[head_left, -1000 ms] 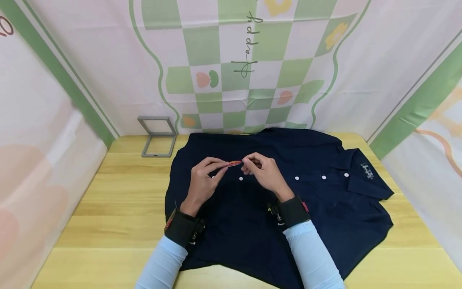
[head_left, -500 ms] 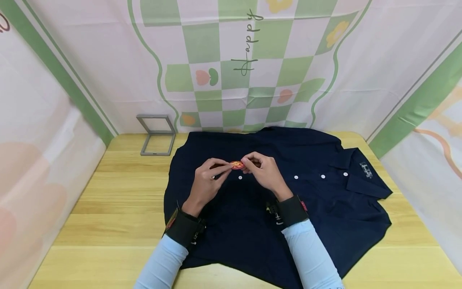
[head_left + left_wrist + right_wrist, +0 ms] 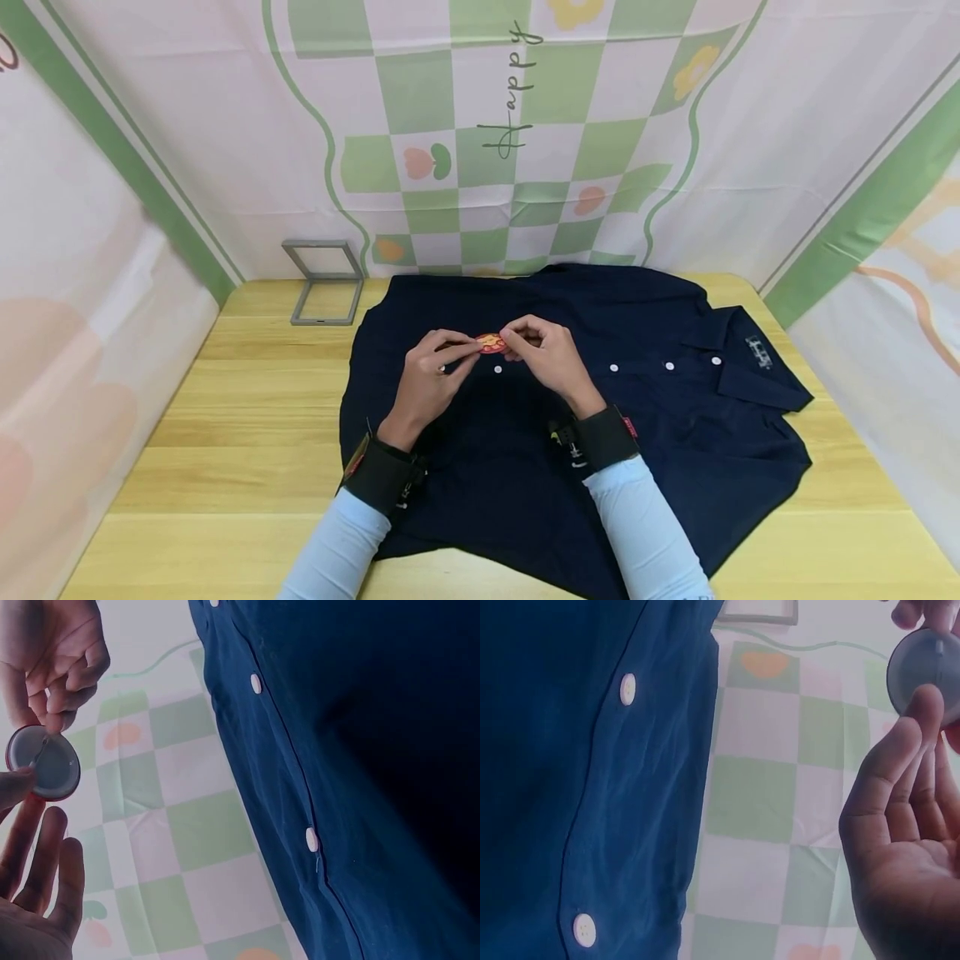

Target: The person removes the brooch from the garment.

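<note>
Between my two hands is a small round pin badge (image 3: 491, 342), held up over a dark navy shirt (image 3: 480, 467). Red and yellow show on its face in the head view. Its grey metal back (image 3: 56, 769), with a thin pin across it, faces the wrist cameras. My left hand (image 3: 431, 375) pinches the badge's left edge between thumb and fingers. At the opposite edge, my right hand (image 3: 551, 360) pinches it with thumb and fingertips. The shirt lies flat, front up, collar (image 3: 761, 358) to the right, with white buttons (image 3: 670, 367) running along its middle.
A grey hinged frame (image 3: 322, 322) stands unfolded at the back left of the wooden table (image 3: 225, 417). Behind the table hangs a curtain (image 3: 487, 225) with green and white checks; pale cloth also closes off both sides.
The badge has tilted from nearly edge-on to showing its red and yellow face. My left hand has moved slightly right, closer to the right hand. Over the last half second both hands hold almost still.
</note>
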Motion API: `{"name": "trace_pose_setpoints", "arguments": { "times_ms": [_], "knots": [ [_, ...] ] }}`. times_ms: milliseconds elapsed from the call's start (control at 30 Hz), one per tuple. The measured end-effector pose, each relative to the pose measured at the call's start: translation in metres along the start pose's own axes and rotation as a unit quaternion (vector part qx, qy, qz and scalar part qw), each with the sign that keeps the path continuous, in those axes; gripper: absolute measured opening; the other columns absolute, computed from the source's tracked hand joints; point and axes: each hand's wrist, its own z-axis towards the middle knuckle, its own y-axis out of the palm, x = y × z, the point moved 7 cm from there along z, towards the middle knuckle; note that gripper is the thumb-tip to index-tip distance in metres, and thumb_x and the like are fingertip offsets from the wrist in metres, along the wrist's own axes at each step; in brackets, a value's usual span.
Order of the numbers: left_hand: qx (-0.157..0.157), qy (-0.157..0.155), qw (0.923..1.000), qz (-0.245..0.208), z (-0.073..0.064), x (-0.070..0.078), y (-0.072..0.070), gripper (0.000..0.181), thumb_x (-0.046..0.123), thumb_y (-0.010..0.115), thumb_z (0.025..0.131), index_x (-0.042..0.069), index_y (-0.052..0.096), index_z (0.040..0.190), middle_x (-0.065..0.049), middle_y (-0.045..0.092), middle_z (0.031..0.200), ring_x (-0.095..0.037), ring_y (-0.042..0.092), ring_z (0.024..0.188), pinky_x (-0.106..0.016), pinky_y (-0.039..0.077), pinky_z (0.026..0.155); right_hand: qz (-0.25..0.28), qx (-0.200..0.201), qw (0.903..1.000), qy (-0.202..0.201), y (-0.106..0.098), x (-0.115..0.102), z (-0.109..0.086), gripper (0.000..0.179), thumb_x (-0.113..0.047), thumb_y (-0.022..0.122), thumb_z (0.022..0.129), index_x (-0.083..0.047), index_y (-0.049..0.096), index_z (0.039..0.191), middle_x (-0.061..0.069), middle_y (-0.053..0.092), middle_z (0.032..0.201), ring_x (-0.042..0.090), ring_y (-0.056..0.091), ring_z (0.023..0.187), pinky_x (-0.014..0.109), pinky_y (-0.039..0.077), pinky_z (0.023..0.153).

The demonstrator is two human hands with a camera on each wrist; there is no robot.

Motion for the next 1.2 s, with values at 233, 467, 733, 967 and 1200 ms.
{"name": "trace_pose_setpoints", "arguments": {
  "times_ms": [233,467,733,967,1200],
  "knots": [
    [-0.010,-0.025,0.9995,0.018,-0.001,-0.004,0.001,0.017,0.003,0.079,0.080,0.005,0.078,0.097,-0.010,0.069,0.098,-0.022,0.064,0.089,-0.033,0.054,0.078,0.071,0.011,0.9963,0.047,0.005,0.007,0.000,0.028,-0.021,0.062,0.098,0.002,0.066,0.111,0.008,0.070,0.090,0.007,0.067,0.073,0.024,0.057,0.073],
    [0.004,-0.079,0.9968,0.004,-0.002,-0.009,-0.002,0.020,0.001,0.071,0.088,0.003,0.073,0.107,-0.012,0.065,0.101,-0.022,0.065,0.084,-0.036,0.054,0.069,0.099,0.064,0.9916,0.053,0.003,0.001,-0.005,0.026,-0.021,0.063,0.097,0.002,0.066,0.111,0.003,0.069,0.090,0.006,0.066,0.072,0.022,0.056,0.072],
    [0.019,-0.182,0.9816,-0.056,-0.006,-0.023,-0.001,0.017,0.010,0.063,0.096,-0.002,0.074,0.098,-0.013,0.069,0.083,-0.020,0.063,0.068,-0.034,0.054,0.062,0.116,0.092,0.9864,0.072,0.006,0.006,-0.008,0.025,-0.018,0.063,0.097,0.000,0.065,0.113,0.006,0.068,0.096,0.006,0.066,0.076,0.020,0.055,0.075],
    [0.022,-0.252,0.9610,-0.113,-0.008,-0.032,0.005,0.022,0.014,0.060,0.099,-0.004,0.073,0.100,-0.013,0.074,0.083,-0.022,0.067,0.067,-0.020,0.050,0.059,0.099,0.103,0.9874,0.067,0.006,0.007,-0.007,0.024,-0.020,0.063,0.097,-0.001,0.066,0.112,0.010,0.068,0.097,0.005,0.066,0.075,0.026,0.057,0.077],
    [-0.006,-0.314,0.9402,-0.131,-0.013,-0.034,0.014,0.027,0.022,0.057,0.101,0.000,0.071,0.106,-0.012,0.073,0.087,-0.021,0.069,0.070,-0.019,0.048,0.059,0.086,0.105,0.9885,0.067,0.011,0.008,-0.006,0.026,-0.023,0.063,0.097,-0.002,0.066,0.113,0.015,0.068,0.101,0.004,0.065,0.077,0.035,0.057,0.082]
  ]
}}
